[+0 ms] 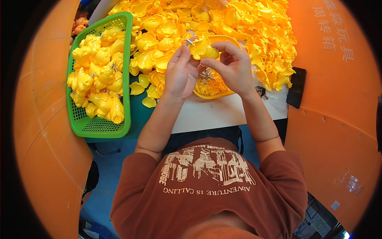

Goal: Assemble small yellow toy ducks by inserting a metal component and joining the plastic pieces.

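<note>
In front of my chest, both hands meet around a glossy yellow plastic shell piece (203,48). My right hand (234,65) is closed on its right side, thumb in front and fingers curled over the top. My left hand (181,73) is at its left side, thumb and forefinger pinched on a small silver metal pin (189,42). Whether the pin touches the shell, I cannot tell. Just beneath my hands stands a yellow basket (213,96) with several silver pins (207,75) and small orange-yellow bits in it, partly hidden by my hands.
A large heap of yellow shell pieces (260,40) covers the far table. On the left, a green basket (128,79) holds yellow figure-like parts, some with silver pins. Loose shells (149,102) lie beside it. A dark phone-like object (297,87) rests by the orange panel (334,99) at right.
</note>
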### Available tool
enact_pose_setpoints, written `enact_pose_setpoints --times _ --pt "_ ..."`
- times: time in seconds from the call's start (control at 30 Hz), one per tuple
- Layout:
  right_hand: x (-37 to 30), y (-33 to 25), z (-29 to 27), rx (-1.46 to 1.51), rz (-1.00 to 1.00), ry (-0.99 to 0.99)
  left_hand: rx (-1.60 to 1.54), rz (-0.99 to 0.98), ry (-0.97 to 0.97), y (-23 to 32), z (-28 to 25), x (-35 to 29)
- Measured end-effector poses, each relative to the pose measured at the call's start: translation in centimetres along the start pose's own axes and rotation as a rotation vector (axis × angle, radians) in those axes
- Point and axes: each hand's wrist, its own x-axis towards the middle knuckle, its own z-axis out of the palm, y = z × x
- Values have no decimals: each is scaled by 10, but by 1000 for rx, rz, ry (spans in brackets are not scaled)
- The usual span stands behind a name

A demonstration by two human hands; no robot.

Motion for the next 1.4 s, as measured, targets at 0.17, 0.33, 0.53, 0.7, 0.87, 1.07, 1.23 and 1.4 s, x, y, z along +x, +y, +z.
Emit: enact_pose_setpoints --times 0.17,0.33,0.53,0.7,0.87,1.07,1.23,1.4 --pt "6 5 -8 89 -12 67 -192 -28 -12 2 7 -2" --pt "6 -7 -9 -91 14 88 -114 68 5 1 9 -6" --pt "13 -5 -24 -556 -485 25 -90 54 8 -4 8 -5" --pt "8 -16 -25 -334 -194 2 -156 39 68 -4 10 -5" --pt "-3 -8 -34 -416 -181 -95 -182 36 55 -2 5 -3" --pt "-4 -20 -20 265 6 114 -162 92 4 -1 4 -2" --pt "1 -10 16 -80 -172 217 -215 56 4 -3 2 -3" --pt "2 -4 26 -25 -179 263 -229 29 -25 -1 -1 -4"
